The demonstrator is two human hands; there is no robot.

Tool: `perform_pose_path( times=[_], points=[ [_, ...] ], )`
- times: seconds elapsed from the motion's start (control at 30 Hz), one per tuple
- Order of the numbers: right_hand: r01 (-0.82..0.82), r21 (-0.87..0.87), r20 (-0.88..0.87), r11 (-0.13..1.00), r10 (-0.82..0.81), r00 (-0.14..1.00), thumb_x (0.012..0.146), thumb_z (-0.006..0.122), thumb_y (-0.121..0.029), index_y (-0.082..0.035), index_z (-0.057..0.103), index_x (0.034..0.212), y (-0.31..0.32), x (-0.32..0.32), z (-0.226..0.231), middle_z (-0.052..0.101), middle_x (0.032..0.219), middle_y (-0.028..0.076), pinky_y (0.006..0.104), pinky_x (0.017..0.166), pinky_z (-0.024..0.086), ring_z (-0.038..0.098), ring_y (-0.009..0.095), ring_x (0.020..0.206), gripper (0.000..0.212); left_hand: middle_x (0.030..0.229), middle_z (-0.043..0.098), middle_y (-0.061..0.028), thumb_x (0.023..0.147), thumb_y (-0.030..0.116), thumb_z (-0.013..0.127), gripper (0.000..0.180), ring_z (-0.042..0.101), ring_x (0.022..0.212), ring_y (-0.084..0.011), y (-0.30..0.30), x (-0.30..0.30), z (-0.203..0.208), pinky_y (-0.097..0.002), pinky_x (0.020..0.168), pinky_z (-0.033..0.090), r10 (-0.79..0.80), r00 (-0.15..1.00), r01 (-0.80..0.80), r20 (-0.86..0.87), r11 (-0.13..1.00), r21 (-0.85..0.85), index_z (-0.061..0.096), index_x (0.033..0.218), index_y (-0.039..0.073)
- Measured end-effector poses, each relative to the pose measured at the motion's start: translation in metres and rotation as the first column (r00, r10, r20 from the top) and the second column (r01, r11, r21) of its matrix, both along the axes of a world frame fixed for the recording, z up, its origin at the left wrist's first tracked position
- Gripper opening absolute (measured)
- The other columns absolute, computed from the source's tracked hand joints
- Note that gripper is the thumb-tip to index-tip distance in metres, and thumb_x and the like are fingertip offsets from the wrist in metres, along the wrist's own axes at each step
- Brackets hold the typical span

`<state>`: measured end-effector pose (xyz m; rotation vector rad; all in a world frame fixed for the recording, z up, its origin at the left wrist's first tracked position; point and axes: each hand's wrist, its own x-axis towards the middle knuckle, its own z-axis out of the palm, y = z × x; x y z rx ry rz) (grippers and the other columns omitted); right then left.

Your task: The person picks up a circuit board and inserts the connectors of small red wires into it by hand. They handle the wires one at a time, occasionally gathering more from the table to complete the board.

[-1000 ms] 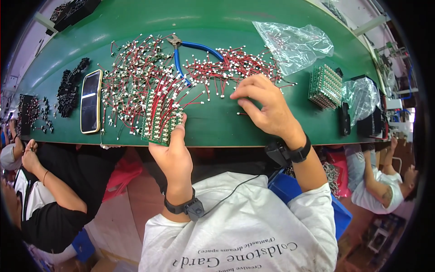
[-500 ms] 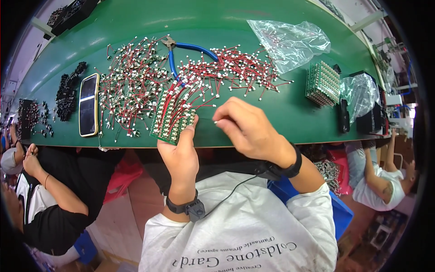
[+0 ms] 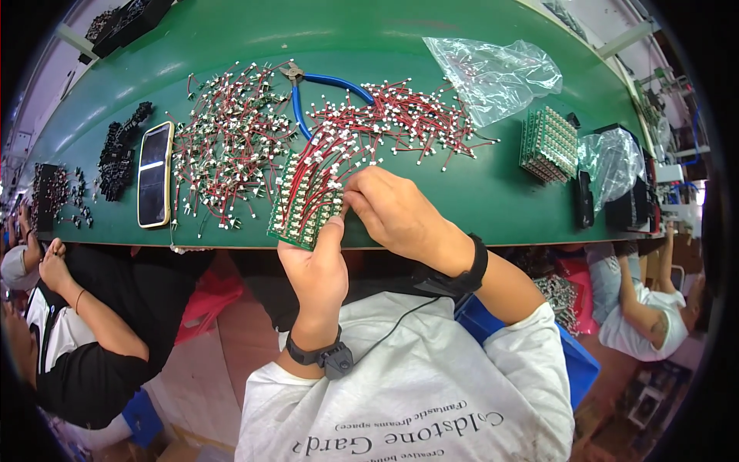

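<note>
Now our left hand [image 3: 317, 276] grasps the near end of a green rectangular circuit-board panel [image 3: 304, 209]; at its right edge our right hand [image 3: 399, 217] pinches, on what we cannot tell; crowded thin red wires [image 3: 315, 163] across the panel could snag, tugging loose.

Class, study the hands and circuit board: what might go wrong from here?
The right hand, close to the red wires on the circuit board, might snag one.
Those wires' far ends appear to overlap the loose cables and could tangle.
The left hand holds the circuit board's near end, so it might tilt.
</note>
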<state>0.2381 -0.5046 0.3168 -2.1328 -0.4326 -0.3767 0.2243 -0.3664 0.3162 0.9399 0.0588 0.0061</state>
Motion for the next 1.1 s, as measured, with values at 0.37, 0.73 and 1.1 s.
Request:
perform_pose_path(
  times=[0.37, 0.73, 1.1],
  points=[
    [0.02, -0.178, -0.042, 0.984, -0.028, 0.999, 0.081, 0.064, 0.001, 0.001, 0.057, 0.094, 0.002, -0.005, 0.015, 0.06, 0.086, 0.015, 0.0443, 0.062, 0.051, 0.061, 0.038, 0.073, 0.015, 0.106, 0.066, -0.0072, 0.086, -0.012, 0.055, 0.028, 0.062, 0.094, -0.0113, 0.001, -0.004, 0.003, -0.0254, 0.084, 0.049, -0.016, 1.0, 0.014, 0.019, 0.991, 0.132, 0.06, 0.113, -0.005],
    [0.026, -0.447, 0.03, 0.894, -0.015, 0.999, 0.071, 0.066, -0.002, -0.002, 0.061, 0.078, -0.002, -0.001, 0.005, 0.063, 0.086, 0.009, 0.0402, 0.064, 0.055, 0.064, 0.03, 0.079, 0.008, 0.109, 0.064, -0.0091, 0.083, -0.015, 0.054, 0.034, 0.062, 0.095, -0.0137, 0.005, -0.005, -0.002, -0.027, 0.085, 0.049, -0.044, 0.998, 0.037, 0.035, 0.982, 0.186, 0.058, 0.116, -0.004],
    [0.123, -0.296, 0.031, 0.947, -0.119, 0.992, 0.068, 0.061, 0.003, 0.001, 0.059, 0.086, -0.001, -0.009, 0.008, 0.061, 0.081, 0.016, 0.0423, 0.061, 0.054, 0.064, 0.035, 0.07, 0.018, 0.103, 0.064, -0.0033, 0.086, -0.011, 0.053, 0.037, 0.058, 0.09, -0.0072, 0.0, -0.003, -0.002, -0.0217, 0.078, 0.046, -0.093, 0.996, 0.091, 0.011, 0.991, 0.101, 0.056, 0.121, -0.003]
  ],
)
